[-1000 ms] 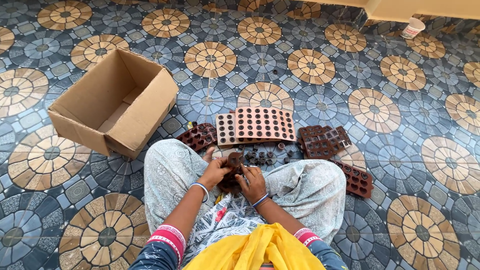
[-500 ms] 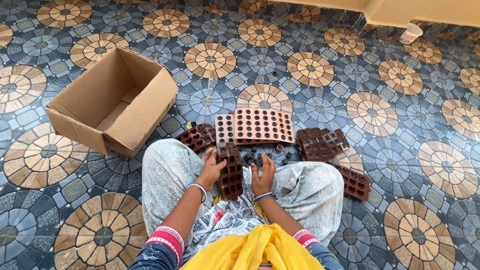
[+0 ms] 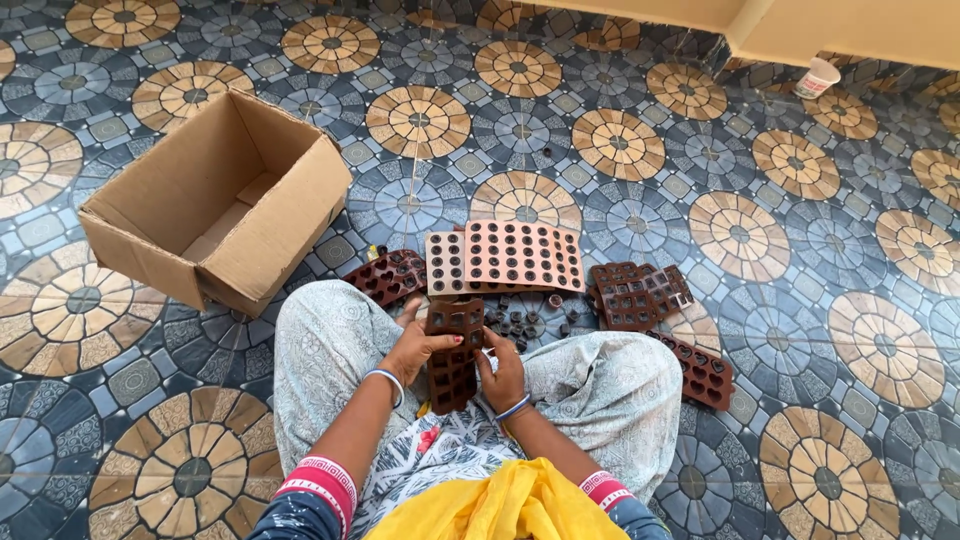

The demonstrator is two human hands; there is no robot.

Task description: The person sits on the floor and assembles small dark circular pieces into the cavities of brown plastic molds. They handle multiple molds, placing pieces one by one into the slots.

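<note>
Head view: left hand [image 3: 412, 350] and right hand [image 3: 503, 373] both closed around a dark brown mould tray [image 3: 453, 355], lower centre, over lap. Pinkish mould tray [image 3: 505, 256] just above; open cardboard box [image 3: 215, 200] upper left.

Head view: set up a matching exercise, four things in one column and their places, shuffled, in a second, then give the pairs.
Things:
1. cardboard box
2. white cup
3. dark brown mould
4. pink mould tray

Places:
A. on the floor just past the knees
B. far right, by the wall
C. between the left hand and right hand
D. on the floor at left, open

Pairs: 1-D, 2-B, 3-C, 4-A
</note>
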